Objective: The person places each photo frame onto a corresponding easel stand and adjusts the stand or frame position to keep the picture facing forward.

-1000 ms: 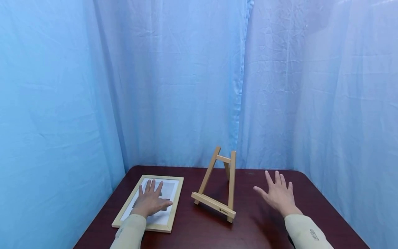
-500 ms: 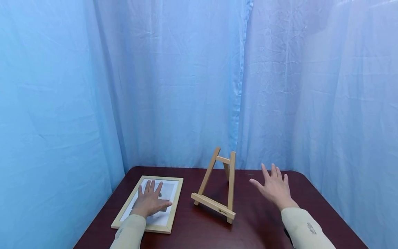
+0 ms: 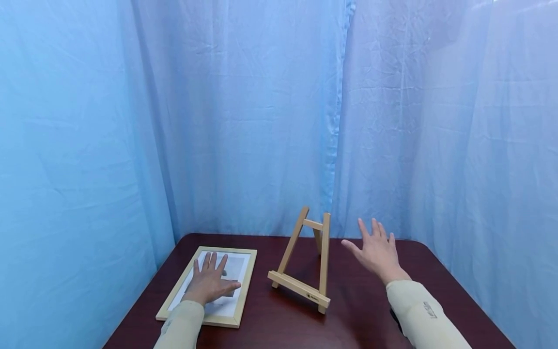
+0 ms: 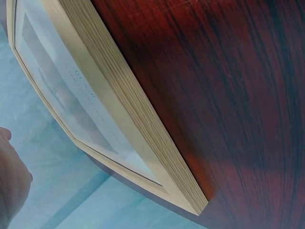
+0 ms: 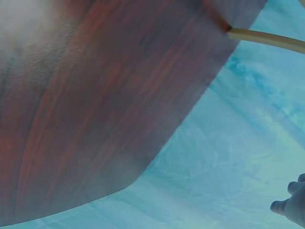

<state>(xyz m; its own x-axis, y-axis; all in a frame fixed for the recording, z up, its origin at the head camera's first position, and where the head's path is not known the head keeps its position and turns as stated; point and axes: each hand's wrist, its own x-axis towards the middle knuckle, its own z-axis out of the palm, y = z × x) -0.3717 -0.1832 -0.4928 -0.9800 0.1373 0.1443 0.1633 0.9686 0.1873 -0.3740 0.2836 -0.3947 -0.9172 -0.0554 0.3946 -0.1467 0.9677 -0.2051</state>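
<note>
A pale wooden picture frame point(image 3: 246, 286) lies flat at the left of the table, a picture with grey areas and faint lettering inside it. My left hand point(image 3: 208, 283) is spread over the frame; in the left wrist view a gap shows between that hand point(image 4: 13, 183) and the frame point(image 4: 114, 90). Near the middle stands a small wooden easel point(image 3: 301, 287), tilted back on its rear leg, its ledge bare. To the easel's right, my right hand point(image 3: 378, 253) hovers in the air with fingers spread, holding nothing. Its fingertips show at the right wrist view's lower right corner.
The dark red-brown table point(image 3: 279, 334) has rounded far corners. Light blue curtains point(image 3: 253, 121) hang behind it and along both sides. One leg of the easel point(image 5: 267, 39) juts into the top right of the right wrist view.
My right hand has moved left and upward in the head view, closer to the easel. The left hand, the picture frame and the easel stay almost exactly where they were.
</note>
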